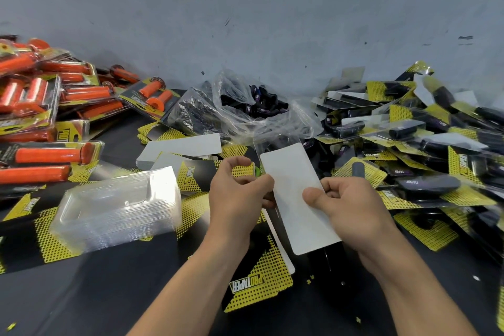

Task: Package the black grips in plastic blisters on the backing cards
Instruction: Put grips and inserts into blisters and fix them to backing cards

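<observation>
The left grip (237, 199) and right grip (351, 210) are each pinching a long edge of the white-faced backing card (301, 224) above the table (109, 294), a light, thin, bendy sheet probably wanting edge holds, while loose black grips (261, 106) are lying in the clear bag (231, 90) behind.

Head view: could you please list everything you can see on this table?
White rectangular card: one, white, held between both hands.
Clear plastic blisters: one stack, transparent, left of the hands.
Yellow-and-black printed backing cards: many, scattered on the black table.
Clear bag of loose black grips: one, centre back.
Packaged orange grips: many, far left.
Packaged black grips: many, right.
Left hand: pinches the card's left edge.
Right hand: pinches the card's right edge.
</observation>
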Tool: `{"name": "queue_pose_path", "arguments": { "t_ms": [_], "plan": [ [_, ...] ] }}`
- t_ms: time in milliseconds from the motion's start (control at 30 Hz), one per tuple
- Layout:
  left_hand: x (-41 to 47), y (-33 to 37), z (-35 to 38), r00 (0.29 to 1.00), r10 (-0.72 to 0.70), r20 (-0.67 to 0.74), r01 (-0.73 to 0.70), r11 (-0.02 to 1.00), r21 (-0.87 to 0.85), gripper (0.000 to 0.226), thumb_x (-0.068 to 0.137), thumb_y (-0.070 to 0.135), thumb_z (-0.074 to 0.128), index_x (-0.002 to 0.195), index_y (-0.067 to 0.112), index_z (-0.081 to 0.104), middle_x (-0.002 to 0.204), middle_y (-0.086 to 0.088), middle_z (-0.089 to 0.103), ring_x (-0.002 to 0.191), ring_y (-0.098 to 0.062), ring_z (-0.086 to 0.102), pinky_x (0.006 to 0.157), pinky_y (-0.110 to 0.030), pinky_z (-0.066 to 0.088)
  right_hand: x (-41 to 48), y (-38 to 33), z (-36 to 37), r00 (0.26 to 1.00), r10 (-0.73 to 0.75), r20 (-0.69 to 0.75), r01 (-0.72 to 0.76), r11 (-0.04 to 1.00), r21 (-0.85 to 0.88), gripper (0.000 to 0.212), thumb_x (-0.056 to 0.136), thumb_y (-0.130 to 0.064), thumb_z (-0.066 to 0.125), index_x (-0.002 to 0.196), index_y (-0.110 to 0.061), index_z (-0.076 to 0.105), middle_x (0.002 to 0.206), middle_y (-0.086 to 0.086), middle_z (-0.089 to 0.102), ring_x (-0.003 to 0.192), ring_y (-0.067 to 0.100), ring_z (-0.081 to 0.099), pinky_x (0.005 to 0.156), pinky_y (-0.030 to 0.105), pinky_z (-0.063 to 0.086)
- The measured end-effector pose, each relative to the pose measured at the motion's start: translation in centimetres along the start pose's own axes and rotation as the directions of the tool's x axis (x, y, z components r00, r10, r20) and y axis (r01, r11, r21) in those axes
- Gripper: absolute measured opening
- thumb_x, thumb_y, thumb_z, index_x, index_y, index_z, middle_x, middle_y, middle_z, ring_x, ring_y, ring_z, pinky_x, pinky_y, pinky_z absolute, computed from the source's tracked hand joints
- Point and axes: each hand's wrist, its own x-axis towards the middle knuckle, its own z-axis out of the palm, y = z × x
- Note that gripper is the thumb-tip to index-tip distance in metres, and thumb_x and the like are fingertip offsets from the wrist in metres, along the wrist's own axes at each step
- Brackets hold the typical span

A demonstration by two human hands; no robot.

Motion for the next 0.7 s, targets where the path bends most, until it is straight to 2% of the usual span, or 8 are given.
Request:
{"name": "queue_pose_path", "arguments": {
  "t_ms": [67,167,267,367,433,567,633,700],
  "plan": [
    [-0.05,-0.01,0.25,0.996,-0.085,0.029,0.088,0.987,-0.137,0.041,0.082,-0.008,0.069,0.111,0.018,0.056,0.067,-0.008,0.072,0.052,-0.017,0.066,0.048,-0.026,0.052,0.05,0.30,-0.03,1.000,0.000,0.008,0.000,1.000,0.024,0.021,0.096,-0.026,0.073,0.075,-0.029,0.078,0.067,-0.001,0.075,0.062,0.011,0.073,0.050,0.024,0.052],
    [0.01,-0.20,0.44,0.980,-0.185,0.075,0.199,0.938,-0.285,0.028,0.087,-0.010,0.063,0.112,0.003,0.061,0.058,-0.001,0.063,0.040,-0.009,0.049,0.040,-0.021,0.041,0.06,0.33,-0.03,0.999,0.007,0.043,-0.008,0.999,0.035,0.022,0.097,-0.025,0.070,0.077,-0.027,0.077,0.072,-0.002,0.077,0.065,0.012,0.074,0.053,0.024,0.053],
    [-0.13,-0.21,0.46,0.972,-0.198,0.122,0.222,0.946,-0.234,0.012,0.089,-0.010,0.060,0.091,-0.003,0.069,0.052,0.004,0.057,0.036,-0.007,0.047,0.037,-0.016,0.038,0.09,0.25,-0.25,0.996,0.004,0.085,-0.010,0.998,0.061,0.021,0.099,-0.021,0.068,0.079,-0.019,0.075,0.075,0.004,0.078,0.068,0.018,0.075,0.057,0.029,0.057],
    [-0.03,0.06,0.37,0.972,-0.211,0.098,0.227,0.955,-0.189,0.036,0.087,-0.011,0.057,0.056,0.007,0.064,0.048,0.003,0.053,0.033,-0.009,0.045,0.035,-0.016,0.036,0.06,0.11,-0.46,0.992,0.003,0.127,-0.014,0.996,0.086,0.020,0.099,-0.020,0.067,0.081,-0.019,0.076,0.080,0.005,0.079,0.073,0.020,0.076,0.062,0.033,0.061],
    [0.17,0.15,0.22,0.972,-0.220,0.083,0.232,0.957,-0.177,0.048,0.085,-0.011,0.056,0.044,0.014,0.060,0.048,0.001,0.052,0.033,-0.010,0.043,0.034,-0.017,0.035,0.04,0.06,-0.45,0.990,0.011,0.138,-0.023,0.996,0.088,0.019,0.099,-0.021,0.067,0.084,-0.016,0.076,0.083,0.006,0.079,0.077,0.023,0.077,0.070,0.045,0.063],
    [0.22,0.24,0.02,0.971,-0.237,0.043,0.241,0.963,-0.124,0.045,0.079,-0.008,0.057,0.041,0.016,0.059,0.052,-0.003,0.051,0.038,-0.013,0.042,0.037,-0.019,0.033,-0.01,-0.04,-0.40,0.992,0.018,0.121,-0.022,0.999,0.026,0.017,0.098,-0.024,0.067,0.088,-0.015,0.076,0.086,0.005,0.079,0.082,0.027,0.076,0.079,0.060,0.060],
    [0.16,0.22,-0.01,0.970,-0.242,0.022,0.243,0.966,-0.086,0.043,0.077,-0.006,0.057,0.040,0.016,0.059,0.052,-0.005,0.054,0.039,-0.016,0.048,0.037,-0.019,0.035,-0.16,-0.22,-0.33,0.995,0.005,0.101,0.000,0.999,-0.048,0.018,0.096,-0.031,0.068,0.088,-0.017,0.076,0.083,-0.001,0.078,0.079,0.022,0.076,0.075,0.058,0.060],
    [0.05,0.17,0.01,0.976,-0.216,0.005,0.216,0.976,-0.029,0.030,0.076,-0.004,0.058,0.049,0.010,0.063,0.055,-0.010,0.063,0.043,-0.020,0.059,0.038,-0.020,0.040,-0.55,-0.56,-0.07,0.999,-0.033,0.034,0.039,0.984,-0.176,0.025,0.087,-0.046,0.071,0.084,-0.021,0.075,0.078,-0.011,0.076,0.070,0.010,0.073,0.067,0.048,0.061]
  ]
}}
